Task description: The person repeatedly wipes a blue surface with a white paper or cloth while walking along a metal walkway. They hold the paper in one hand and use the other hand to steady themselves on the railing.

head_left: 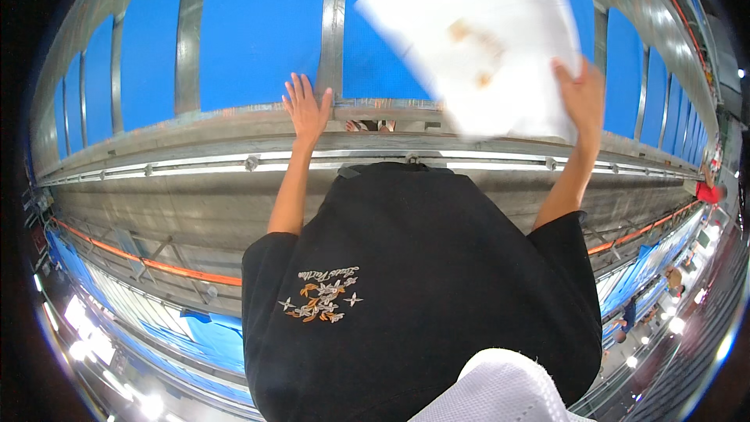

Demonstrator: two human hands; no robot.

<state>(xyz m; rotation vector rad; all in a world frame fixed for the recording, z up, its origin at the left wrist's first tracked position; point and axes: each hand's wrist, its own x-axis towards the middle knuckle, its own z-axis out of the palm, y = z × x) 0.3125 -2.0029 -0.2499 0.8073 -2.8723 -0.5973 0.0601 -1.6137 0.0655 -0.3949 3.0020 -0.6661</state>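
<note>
My left hand (307, 112) lies with fingers spread at the near edge of a blue panel (262, 32), close to the metal gap on its right. It holds nothing. My right hand (582, 94) grips the right edge of a white sheet (516, 24), its fingers partly hidden. The sheet is blurred and tilted above another blue panel (379, 55), covering much of it. Small brownish marks show on its middle. Whether it is cloth or paper, I cannot tell.
More blue panels (151, 47) line the long metal table on both sides, with bare strips between. A metal rail (351, 158) runs along its near side, in front of my body. An orange bar (164, 264) lies behind me. A person in red (709, 192) stands far right.
</note>
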